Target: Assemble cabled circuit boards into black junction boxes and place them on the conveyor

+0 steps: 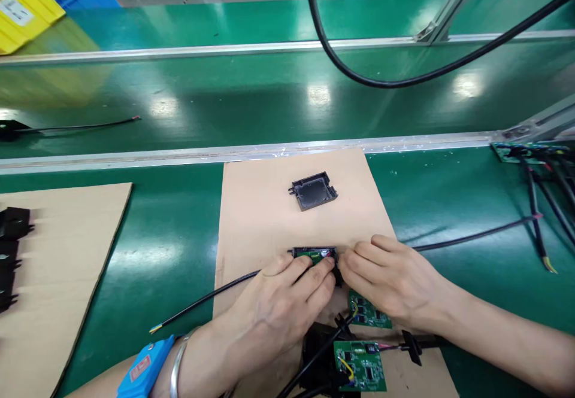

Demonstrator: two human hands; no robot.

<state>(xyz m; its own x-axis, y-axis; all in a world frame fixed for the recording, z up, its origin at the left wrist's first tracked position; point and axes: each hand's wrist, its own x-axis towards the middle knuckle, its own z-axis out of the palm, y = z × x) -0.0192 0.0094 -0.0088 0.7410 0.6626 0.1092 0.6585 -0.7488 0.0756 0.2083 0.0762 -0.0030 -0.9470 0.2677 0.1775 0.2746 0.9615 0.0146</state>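
A black plastic case half (296, 251) lies on the cardboard with a green circuit board (314, 255) inside it. My left hand (287, 296) is closed over this case, its fingertips on the board and the right end. At that same end my right hand (395, 278) has its fingers curled together around a black cable (476, 236), though the exact grip is hidden. Another black cable (206, 297) leads out to the left and ends in bare coloured wires. Farther up the cardboard sits a second, empty case half (313, 191).
Loose circuit boards (359, 365) with cables lie below my hands on the cardboard sheet (256, 206). More wired boards (530, 151) are at the right edge. Black cases (13, 254) stand on another cardboard (54, 326) at left. A thick cable (381, 82) hangs overhead.
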